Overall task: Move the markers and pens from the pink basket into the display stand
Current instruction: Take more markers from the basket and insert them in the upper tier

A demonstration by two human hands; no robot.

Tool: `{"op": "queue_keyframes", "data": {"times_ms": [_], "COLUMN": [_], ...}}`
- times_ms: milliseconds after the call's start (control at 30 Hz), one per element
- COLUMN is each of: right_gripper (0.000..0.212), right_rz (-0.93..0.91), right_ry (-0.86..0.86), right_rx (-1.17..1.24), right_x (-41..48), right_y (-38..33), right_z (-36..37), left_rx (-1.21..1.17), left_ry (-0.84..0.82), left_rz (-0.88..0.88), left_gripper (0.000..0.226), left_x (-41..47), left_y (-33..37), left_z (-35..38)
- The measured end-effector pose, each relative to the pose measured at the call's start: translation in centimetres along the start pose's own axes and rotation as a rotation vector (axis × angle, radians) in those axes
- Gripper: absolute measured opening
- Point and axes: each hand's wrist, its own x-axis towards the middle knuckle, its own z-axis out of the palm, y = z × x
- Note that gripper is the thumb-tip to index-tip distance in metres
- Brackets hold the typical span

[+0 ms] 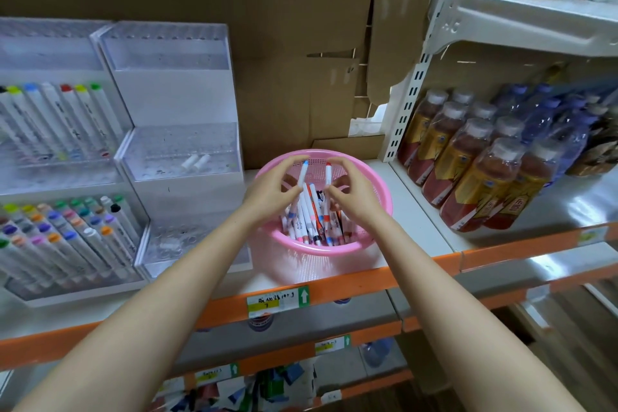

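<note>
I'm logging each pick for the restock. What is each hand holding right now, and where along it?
Left hand pinches a blue-capped marker by its lower end; right hand pinches a red-capped marker the same way. Both are above the pink basket.

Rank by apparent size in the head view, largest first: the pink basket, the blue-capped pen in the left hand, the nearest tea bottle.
1. pink basket
2. nearest tea bottle
3. blue-capped pen

The left hand hides the pen's lower end, but it is clearly smallest.
</note>
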Motion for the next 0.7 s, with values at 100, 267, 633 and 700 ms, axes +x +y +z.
{"op": "queue_keyframes", "data": {"times_ms": [100,267,633,700], "right_gripper": [0.045,0.046,0.044,0.044], "right_rz": [-0.064,-0.138,-0.425,-0.465], "right_ry": [0.031,0.044,0.126,0.118], "right_rx": [-0.033,-0.035,0.037,0.070], "right_x": [-0.3,-0.9,-0.8,-0.6], "right_y": [-0.5,-1.5,-9.2,-10.9], "right_z": [-0.1,-0.3,0.8,1.8], "left_rx": [-0.083,-0.099,-0.155,-0.117], "left_ry": [-0.008,0.067,0.379,0.432], "left_rz": [0.023,0.107,0.248,0.236], "left_gripper": [0.055,0.053,0.054,0.053], "left_x": [-0.2,-0.9,-3.5,-4.4], "left_y": [0.3,1.5,5.3,5.0], "left_z": [-0.8,-1.4,-8.1,-10.2]}}
